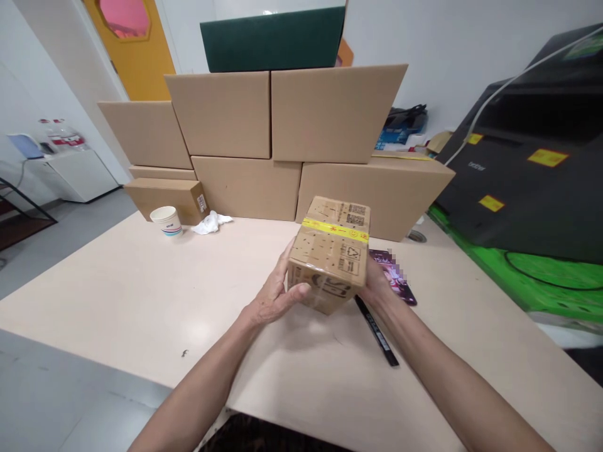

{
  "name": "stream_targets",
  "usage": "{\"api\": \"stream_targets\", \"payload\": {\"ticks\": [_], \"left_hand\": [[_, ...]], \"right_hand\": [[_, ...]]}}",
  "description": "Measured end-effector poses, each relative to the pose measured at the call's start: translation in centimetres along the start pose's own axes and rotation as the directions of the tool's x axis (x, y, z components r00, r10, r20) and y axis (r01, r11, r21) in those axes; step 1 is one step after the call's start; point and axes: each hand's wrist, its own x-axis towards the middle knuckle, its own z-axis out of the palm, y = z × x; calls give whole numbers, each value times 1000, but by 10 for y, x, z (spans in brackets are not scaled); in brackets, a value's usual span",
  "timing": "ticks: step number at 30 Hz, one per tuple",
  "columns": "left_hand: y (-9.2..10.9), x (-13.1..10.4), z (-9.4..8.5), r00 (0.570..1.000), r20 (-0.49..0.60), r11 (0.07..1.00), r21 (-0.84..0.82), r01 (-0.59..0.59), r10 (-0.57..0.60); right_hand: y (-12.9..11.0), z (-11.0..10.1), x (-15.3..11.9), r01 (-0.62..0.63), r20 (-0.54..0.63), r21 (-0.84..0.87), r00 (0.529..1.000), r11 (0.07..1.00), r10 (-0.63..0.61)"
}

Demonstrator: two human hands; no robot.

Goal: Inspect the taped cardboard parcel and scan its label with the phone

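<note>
1. Up close, the left hand [276, 295] is clasped on the near left corner of a small box [331, 253], thumb curled along its lower front edge and fingers flat on its left side.
2. The right hand [377, 282] grips the box from the right; most of it is hidden behind the cardboard, so only the heel and wrist show.
3. The box is held between both hands, tilted, just above the table [117, 295] near its middle. A yellow tape [335, 230] runs across its top, and printed labels and handling symbols mark its faces.
4. Under the right forearm a black pen [377, 331] lies on the table, pointing toward the near edge.
5. Just beyond the right hand lies a dark card [400, 282] with a purple picture, partly covered by the hand.
6. Farther left on the table stand a paper cup [166, 221] and, just beside it, a crumpled white tissue [211, 222].
7. Behind these, a stack of plain cartons [282, 125] forms a wall along the far edge, with a dark green box [273, 39] on top.
8. To the right sits a black printer [527, 163] with yellow stickers, on a green surface [541, 276].
9. At the far left a white cabinet [75, 172] stands by an orange door [134, 47].
</note>
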Motion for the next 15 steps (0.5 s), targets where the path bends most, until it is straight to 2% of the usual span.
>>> {"api": "stream_targets", "payload": {"ticks": [5,9,12,13,15], "left_hand": [[-1,4,5,996,73,998,-24,59,-57],[0,5,7,996,41,996,-42,75,-74],[-1,6,5,989,-108,994,-60,94,-100],[-2,7,3,976,-186,992,-81,97,-110],[-5,10,-2,924,-354,982,-162,92,-145]], "right_hand": [[-14,10,-11,-75,-26,79,997,994,77],[-22,12,-15,-126,2,91,992,988,126],[-27,11,-17,-126,-55,17,990,992,127],[-29,11,-19,-113,-76,-10,991,994,112],[-34,13,-23,-71,-74,-56,995,996,67]]}}
